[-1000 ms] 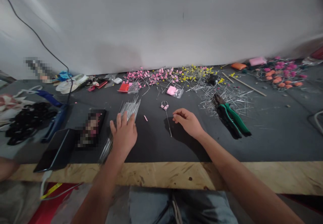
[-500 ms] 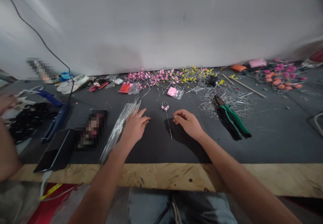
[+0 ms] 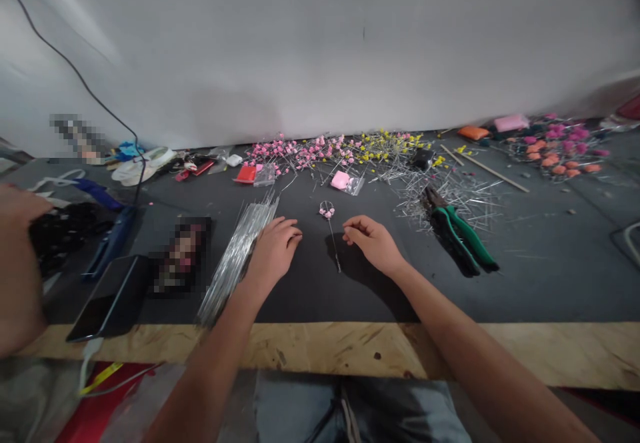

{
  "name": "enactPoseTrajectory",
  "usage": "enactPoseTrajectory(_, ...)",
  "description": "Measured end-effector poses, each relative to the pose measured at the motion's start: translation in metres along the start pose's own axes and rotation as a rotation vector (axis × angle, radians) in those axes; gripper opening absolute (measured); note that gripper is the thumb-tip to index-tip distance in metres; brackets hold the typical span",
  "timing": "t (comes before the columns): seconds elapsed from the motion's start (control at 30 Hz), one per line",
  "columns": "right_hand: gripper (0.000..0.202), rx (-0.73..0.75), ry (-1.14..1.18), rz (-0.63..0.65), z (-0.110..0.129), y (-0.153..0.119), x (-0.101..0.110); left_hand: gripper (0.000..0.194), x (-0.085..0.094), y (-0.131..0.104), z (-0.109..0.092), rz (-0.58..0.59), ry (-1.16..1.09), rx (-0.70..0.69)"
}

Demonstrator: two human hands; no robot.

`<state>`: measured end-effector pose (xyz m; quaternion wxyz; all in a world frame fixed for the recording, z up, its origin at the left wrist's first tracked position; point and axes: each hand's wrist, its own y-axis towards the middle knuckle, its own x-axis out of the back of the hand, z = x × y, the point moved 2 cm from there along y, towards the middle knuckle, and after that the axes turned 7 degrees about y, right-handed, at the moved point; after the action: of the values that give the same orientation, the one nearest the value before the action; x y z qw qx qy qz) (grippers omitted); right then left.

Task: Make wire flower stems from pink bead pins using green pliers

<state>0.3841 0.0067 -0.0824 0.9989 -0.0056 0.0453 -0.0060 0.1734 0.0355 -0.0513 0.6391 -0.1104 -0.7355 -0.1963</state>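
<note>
A twisted wire piece (image 3: 332, 235) with a round loop and small pink flowers lies on the dark table between my hands, touched by neither. My left hand (image 3: 278, 246) rests just right of the bundle of straight wires (image 3: 235, 256), its fingers bent and close together; whether something is between them is hidden. My right hand (image 3: 373, 243) is to the right of the wire piece, thumb and fingertips pressed together. Anything in that pinch is too small to make out. Green-handled pliers (image 3: 457, 233) lie farther right beside loose wires.
Pink flower stems (image 3: 305, 151), yellow ones (image 3: 393, 146) and orange ones (image 3: 550, 158) line the back. A pink packet (image 3: 345, 181) lies before them. At left are a phone (image 3: 107, 300), a blue tool (image 3: 107, 246) and another person's arm (image 3: 20, 270).
My left hand has shifted slightly right and toward me, its fingers drawing in from a spread pose. The other person's arm has moved farther in. My right hand stays where it was.
</note>
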Motion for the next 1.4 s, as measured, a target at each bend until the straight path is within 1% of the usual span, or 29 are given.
enactPoseTrajectory(0.13,0.015,0.007,-0.006,0.000,0.001,0.000,0.000,0.023,-0.003,-0.005,-0.010,-0.016,-0.004,0.007)
enactPoseTrajectory(0.23,0.014,-0.001,0.000,0.008,0.001,-0.001,0.000,0.021,-0.005,-0.009,-0.011,-0.028,-0.014,0.017)
enactPoseTrajectory(0.37,0.013,0.000,0.007,0.008,0.001,-0.001,0.000,0.021,-0.004,-0.013,-0.011,-0.059,-0.023,0.021)
enactPoseTrajectory(0.53,0.013,-0.002,0.001,0.008,0.001,-0.001,0.000,0.033,-0.002,-0.023,-0.014,-0.170,0.030,0.103)
enactPoseTrajectory(0.63,0.014,0.004,-0.003,0.010,0.001,-0.001,0.000,0.034,-0.005,-0.032,-0.018,-0.198,0.129,0.180)
enactPoseTrajectory(0.73,0.014,0.009,-0.013,0.010,0.000,-0.001,0.000,0.032,-0.007,-0.038,-0.023,-0.202,0.212,0.239)
enactPoseTrajectory(0.83,0.013,0.009,0.001,0.007,-0.001,-0.001,0.000,0.032,-0.008,-0.039,-0.025,-0.197,0.240,0.259)
enactPoseTrajectory(1.1,0.014,0.014,0.006,0.010,0.000,-0.001,0.000,0.032,-0.011,-0.038,-0.023,-0.170,0.183,0.269)
enactPoseTrajectory(1.27,0.013,0.009,0.004,0.004,-0.001,-0.001,0.001,0.035,-0.011,-0.039,-0.022,-0.184,0.146,0.269)
enactPoseTrajectory(1.4,0.013,0.012,0.007,0.001,-0.001,-0.001,0.001,0.035,-0.010,-0.040,-0.022,-0.186,0.162,0.269)
